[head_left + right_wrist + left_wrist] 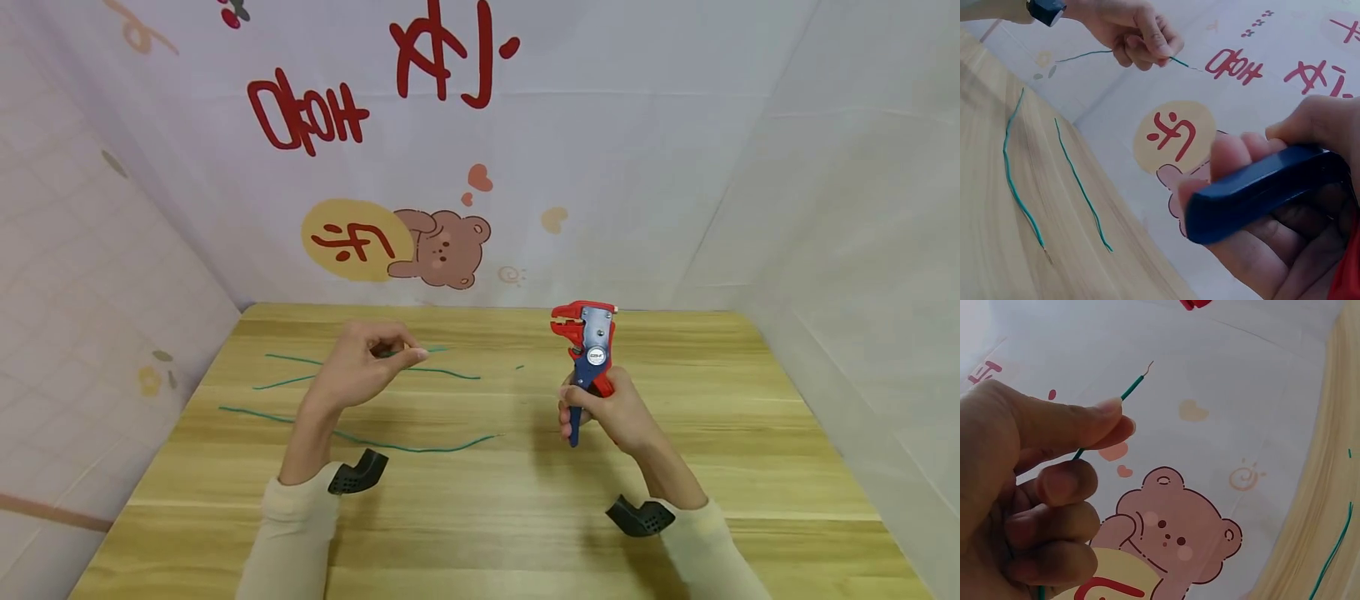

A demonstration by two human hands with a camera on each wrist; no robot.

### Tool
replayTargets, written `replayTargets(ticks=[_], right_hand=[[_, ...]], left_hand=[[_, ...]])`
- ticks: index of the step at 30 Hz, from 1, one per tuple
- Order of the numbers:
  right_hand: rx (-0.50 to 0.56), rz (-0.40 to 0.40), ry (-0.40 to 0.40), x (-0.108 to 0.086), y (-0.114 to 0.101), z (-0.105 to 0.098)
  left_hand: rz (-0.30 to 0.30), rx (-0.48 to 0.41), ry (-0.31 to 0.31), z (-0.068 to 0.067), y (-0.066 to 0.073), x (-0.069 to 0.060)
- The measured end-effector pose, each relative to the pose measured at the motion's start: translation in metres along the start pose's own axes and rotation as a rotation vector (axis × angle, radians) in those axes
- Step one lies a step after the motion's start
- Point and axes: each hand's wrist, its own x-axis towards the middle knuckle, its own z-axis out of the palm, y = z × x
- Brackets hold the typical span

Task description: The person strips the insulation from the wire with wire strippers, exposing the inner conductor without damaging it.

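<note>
My left hand (358, 364) pinches a thin green wire (1132, 388) between thumb and forefinger. Bare copper (1149, 367) sticks out of the wire's end, slightly bent, in the left wrist view. The wire's other part trails out behind the hand in the right wrist view. My right hand (617, 407) grips a red and blue wire stripper (596, 321) by its handles, its head pointing up and away. In the right wrist view a blue handle (1260, 190) lies across the fingers. The stripper and the held wire are well apart.
Two more green wires lie on the wooden table (675, 467): a nearer wire (427, 451) with a bare copper end, and a farther wire (450, 372). A short green scrap (519, 367) lies between the hands. A printed cloth (637, 192) hangs behind the table.
</note>
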Motion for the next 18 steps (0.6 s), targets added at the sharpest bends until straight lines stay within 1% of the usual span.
replayTargets(ticks=[5, 8, 11, 14, 18], right_hand=[[-0.012, -0.053, -0.045, -0.001, -0.001, -0.001], [-0.019, -0.065, -0.057, -0.001, -0.002, -0.003], [-0.017, -0.062, -0.058, -0.001, -0.002, -0.005], [0.005, -0.052, -0.061, -0.001, -0.003, -0.008], [0.051, -0.034, -0.074, 0.000, -0.003, -0.011]], left_hand=[[-0.033, 0.007, -0.056, 0.006, -0.003, 0.002], [-0.044, 0.012, -0.093, 0.009, -0.006, 0.004], [-0.054, 0.024, -0.132, 0.013, -0.010, 0.006], [-0.061, 0.044, -0.153, 0.017, -0.014, 0.008], [-0.044, 0.083, -0.181, 0.025, -0.018, 0.011]])
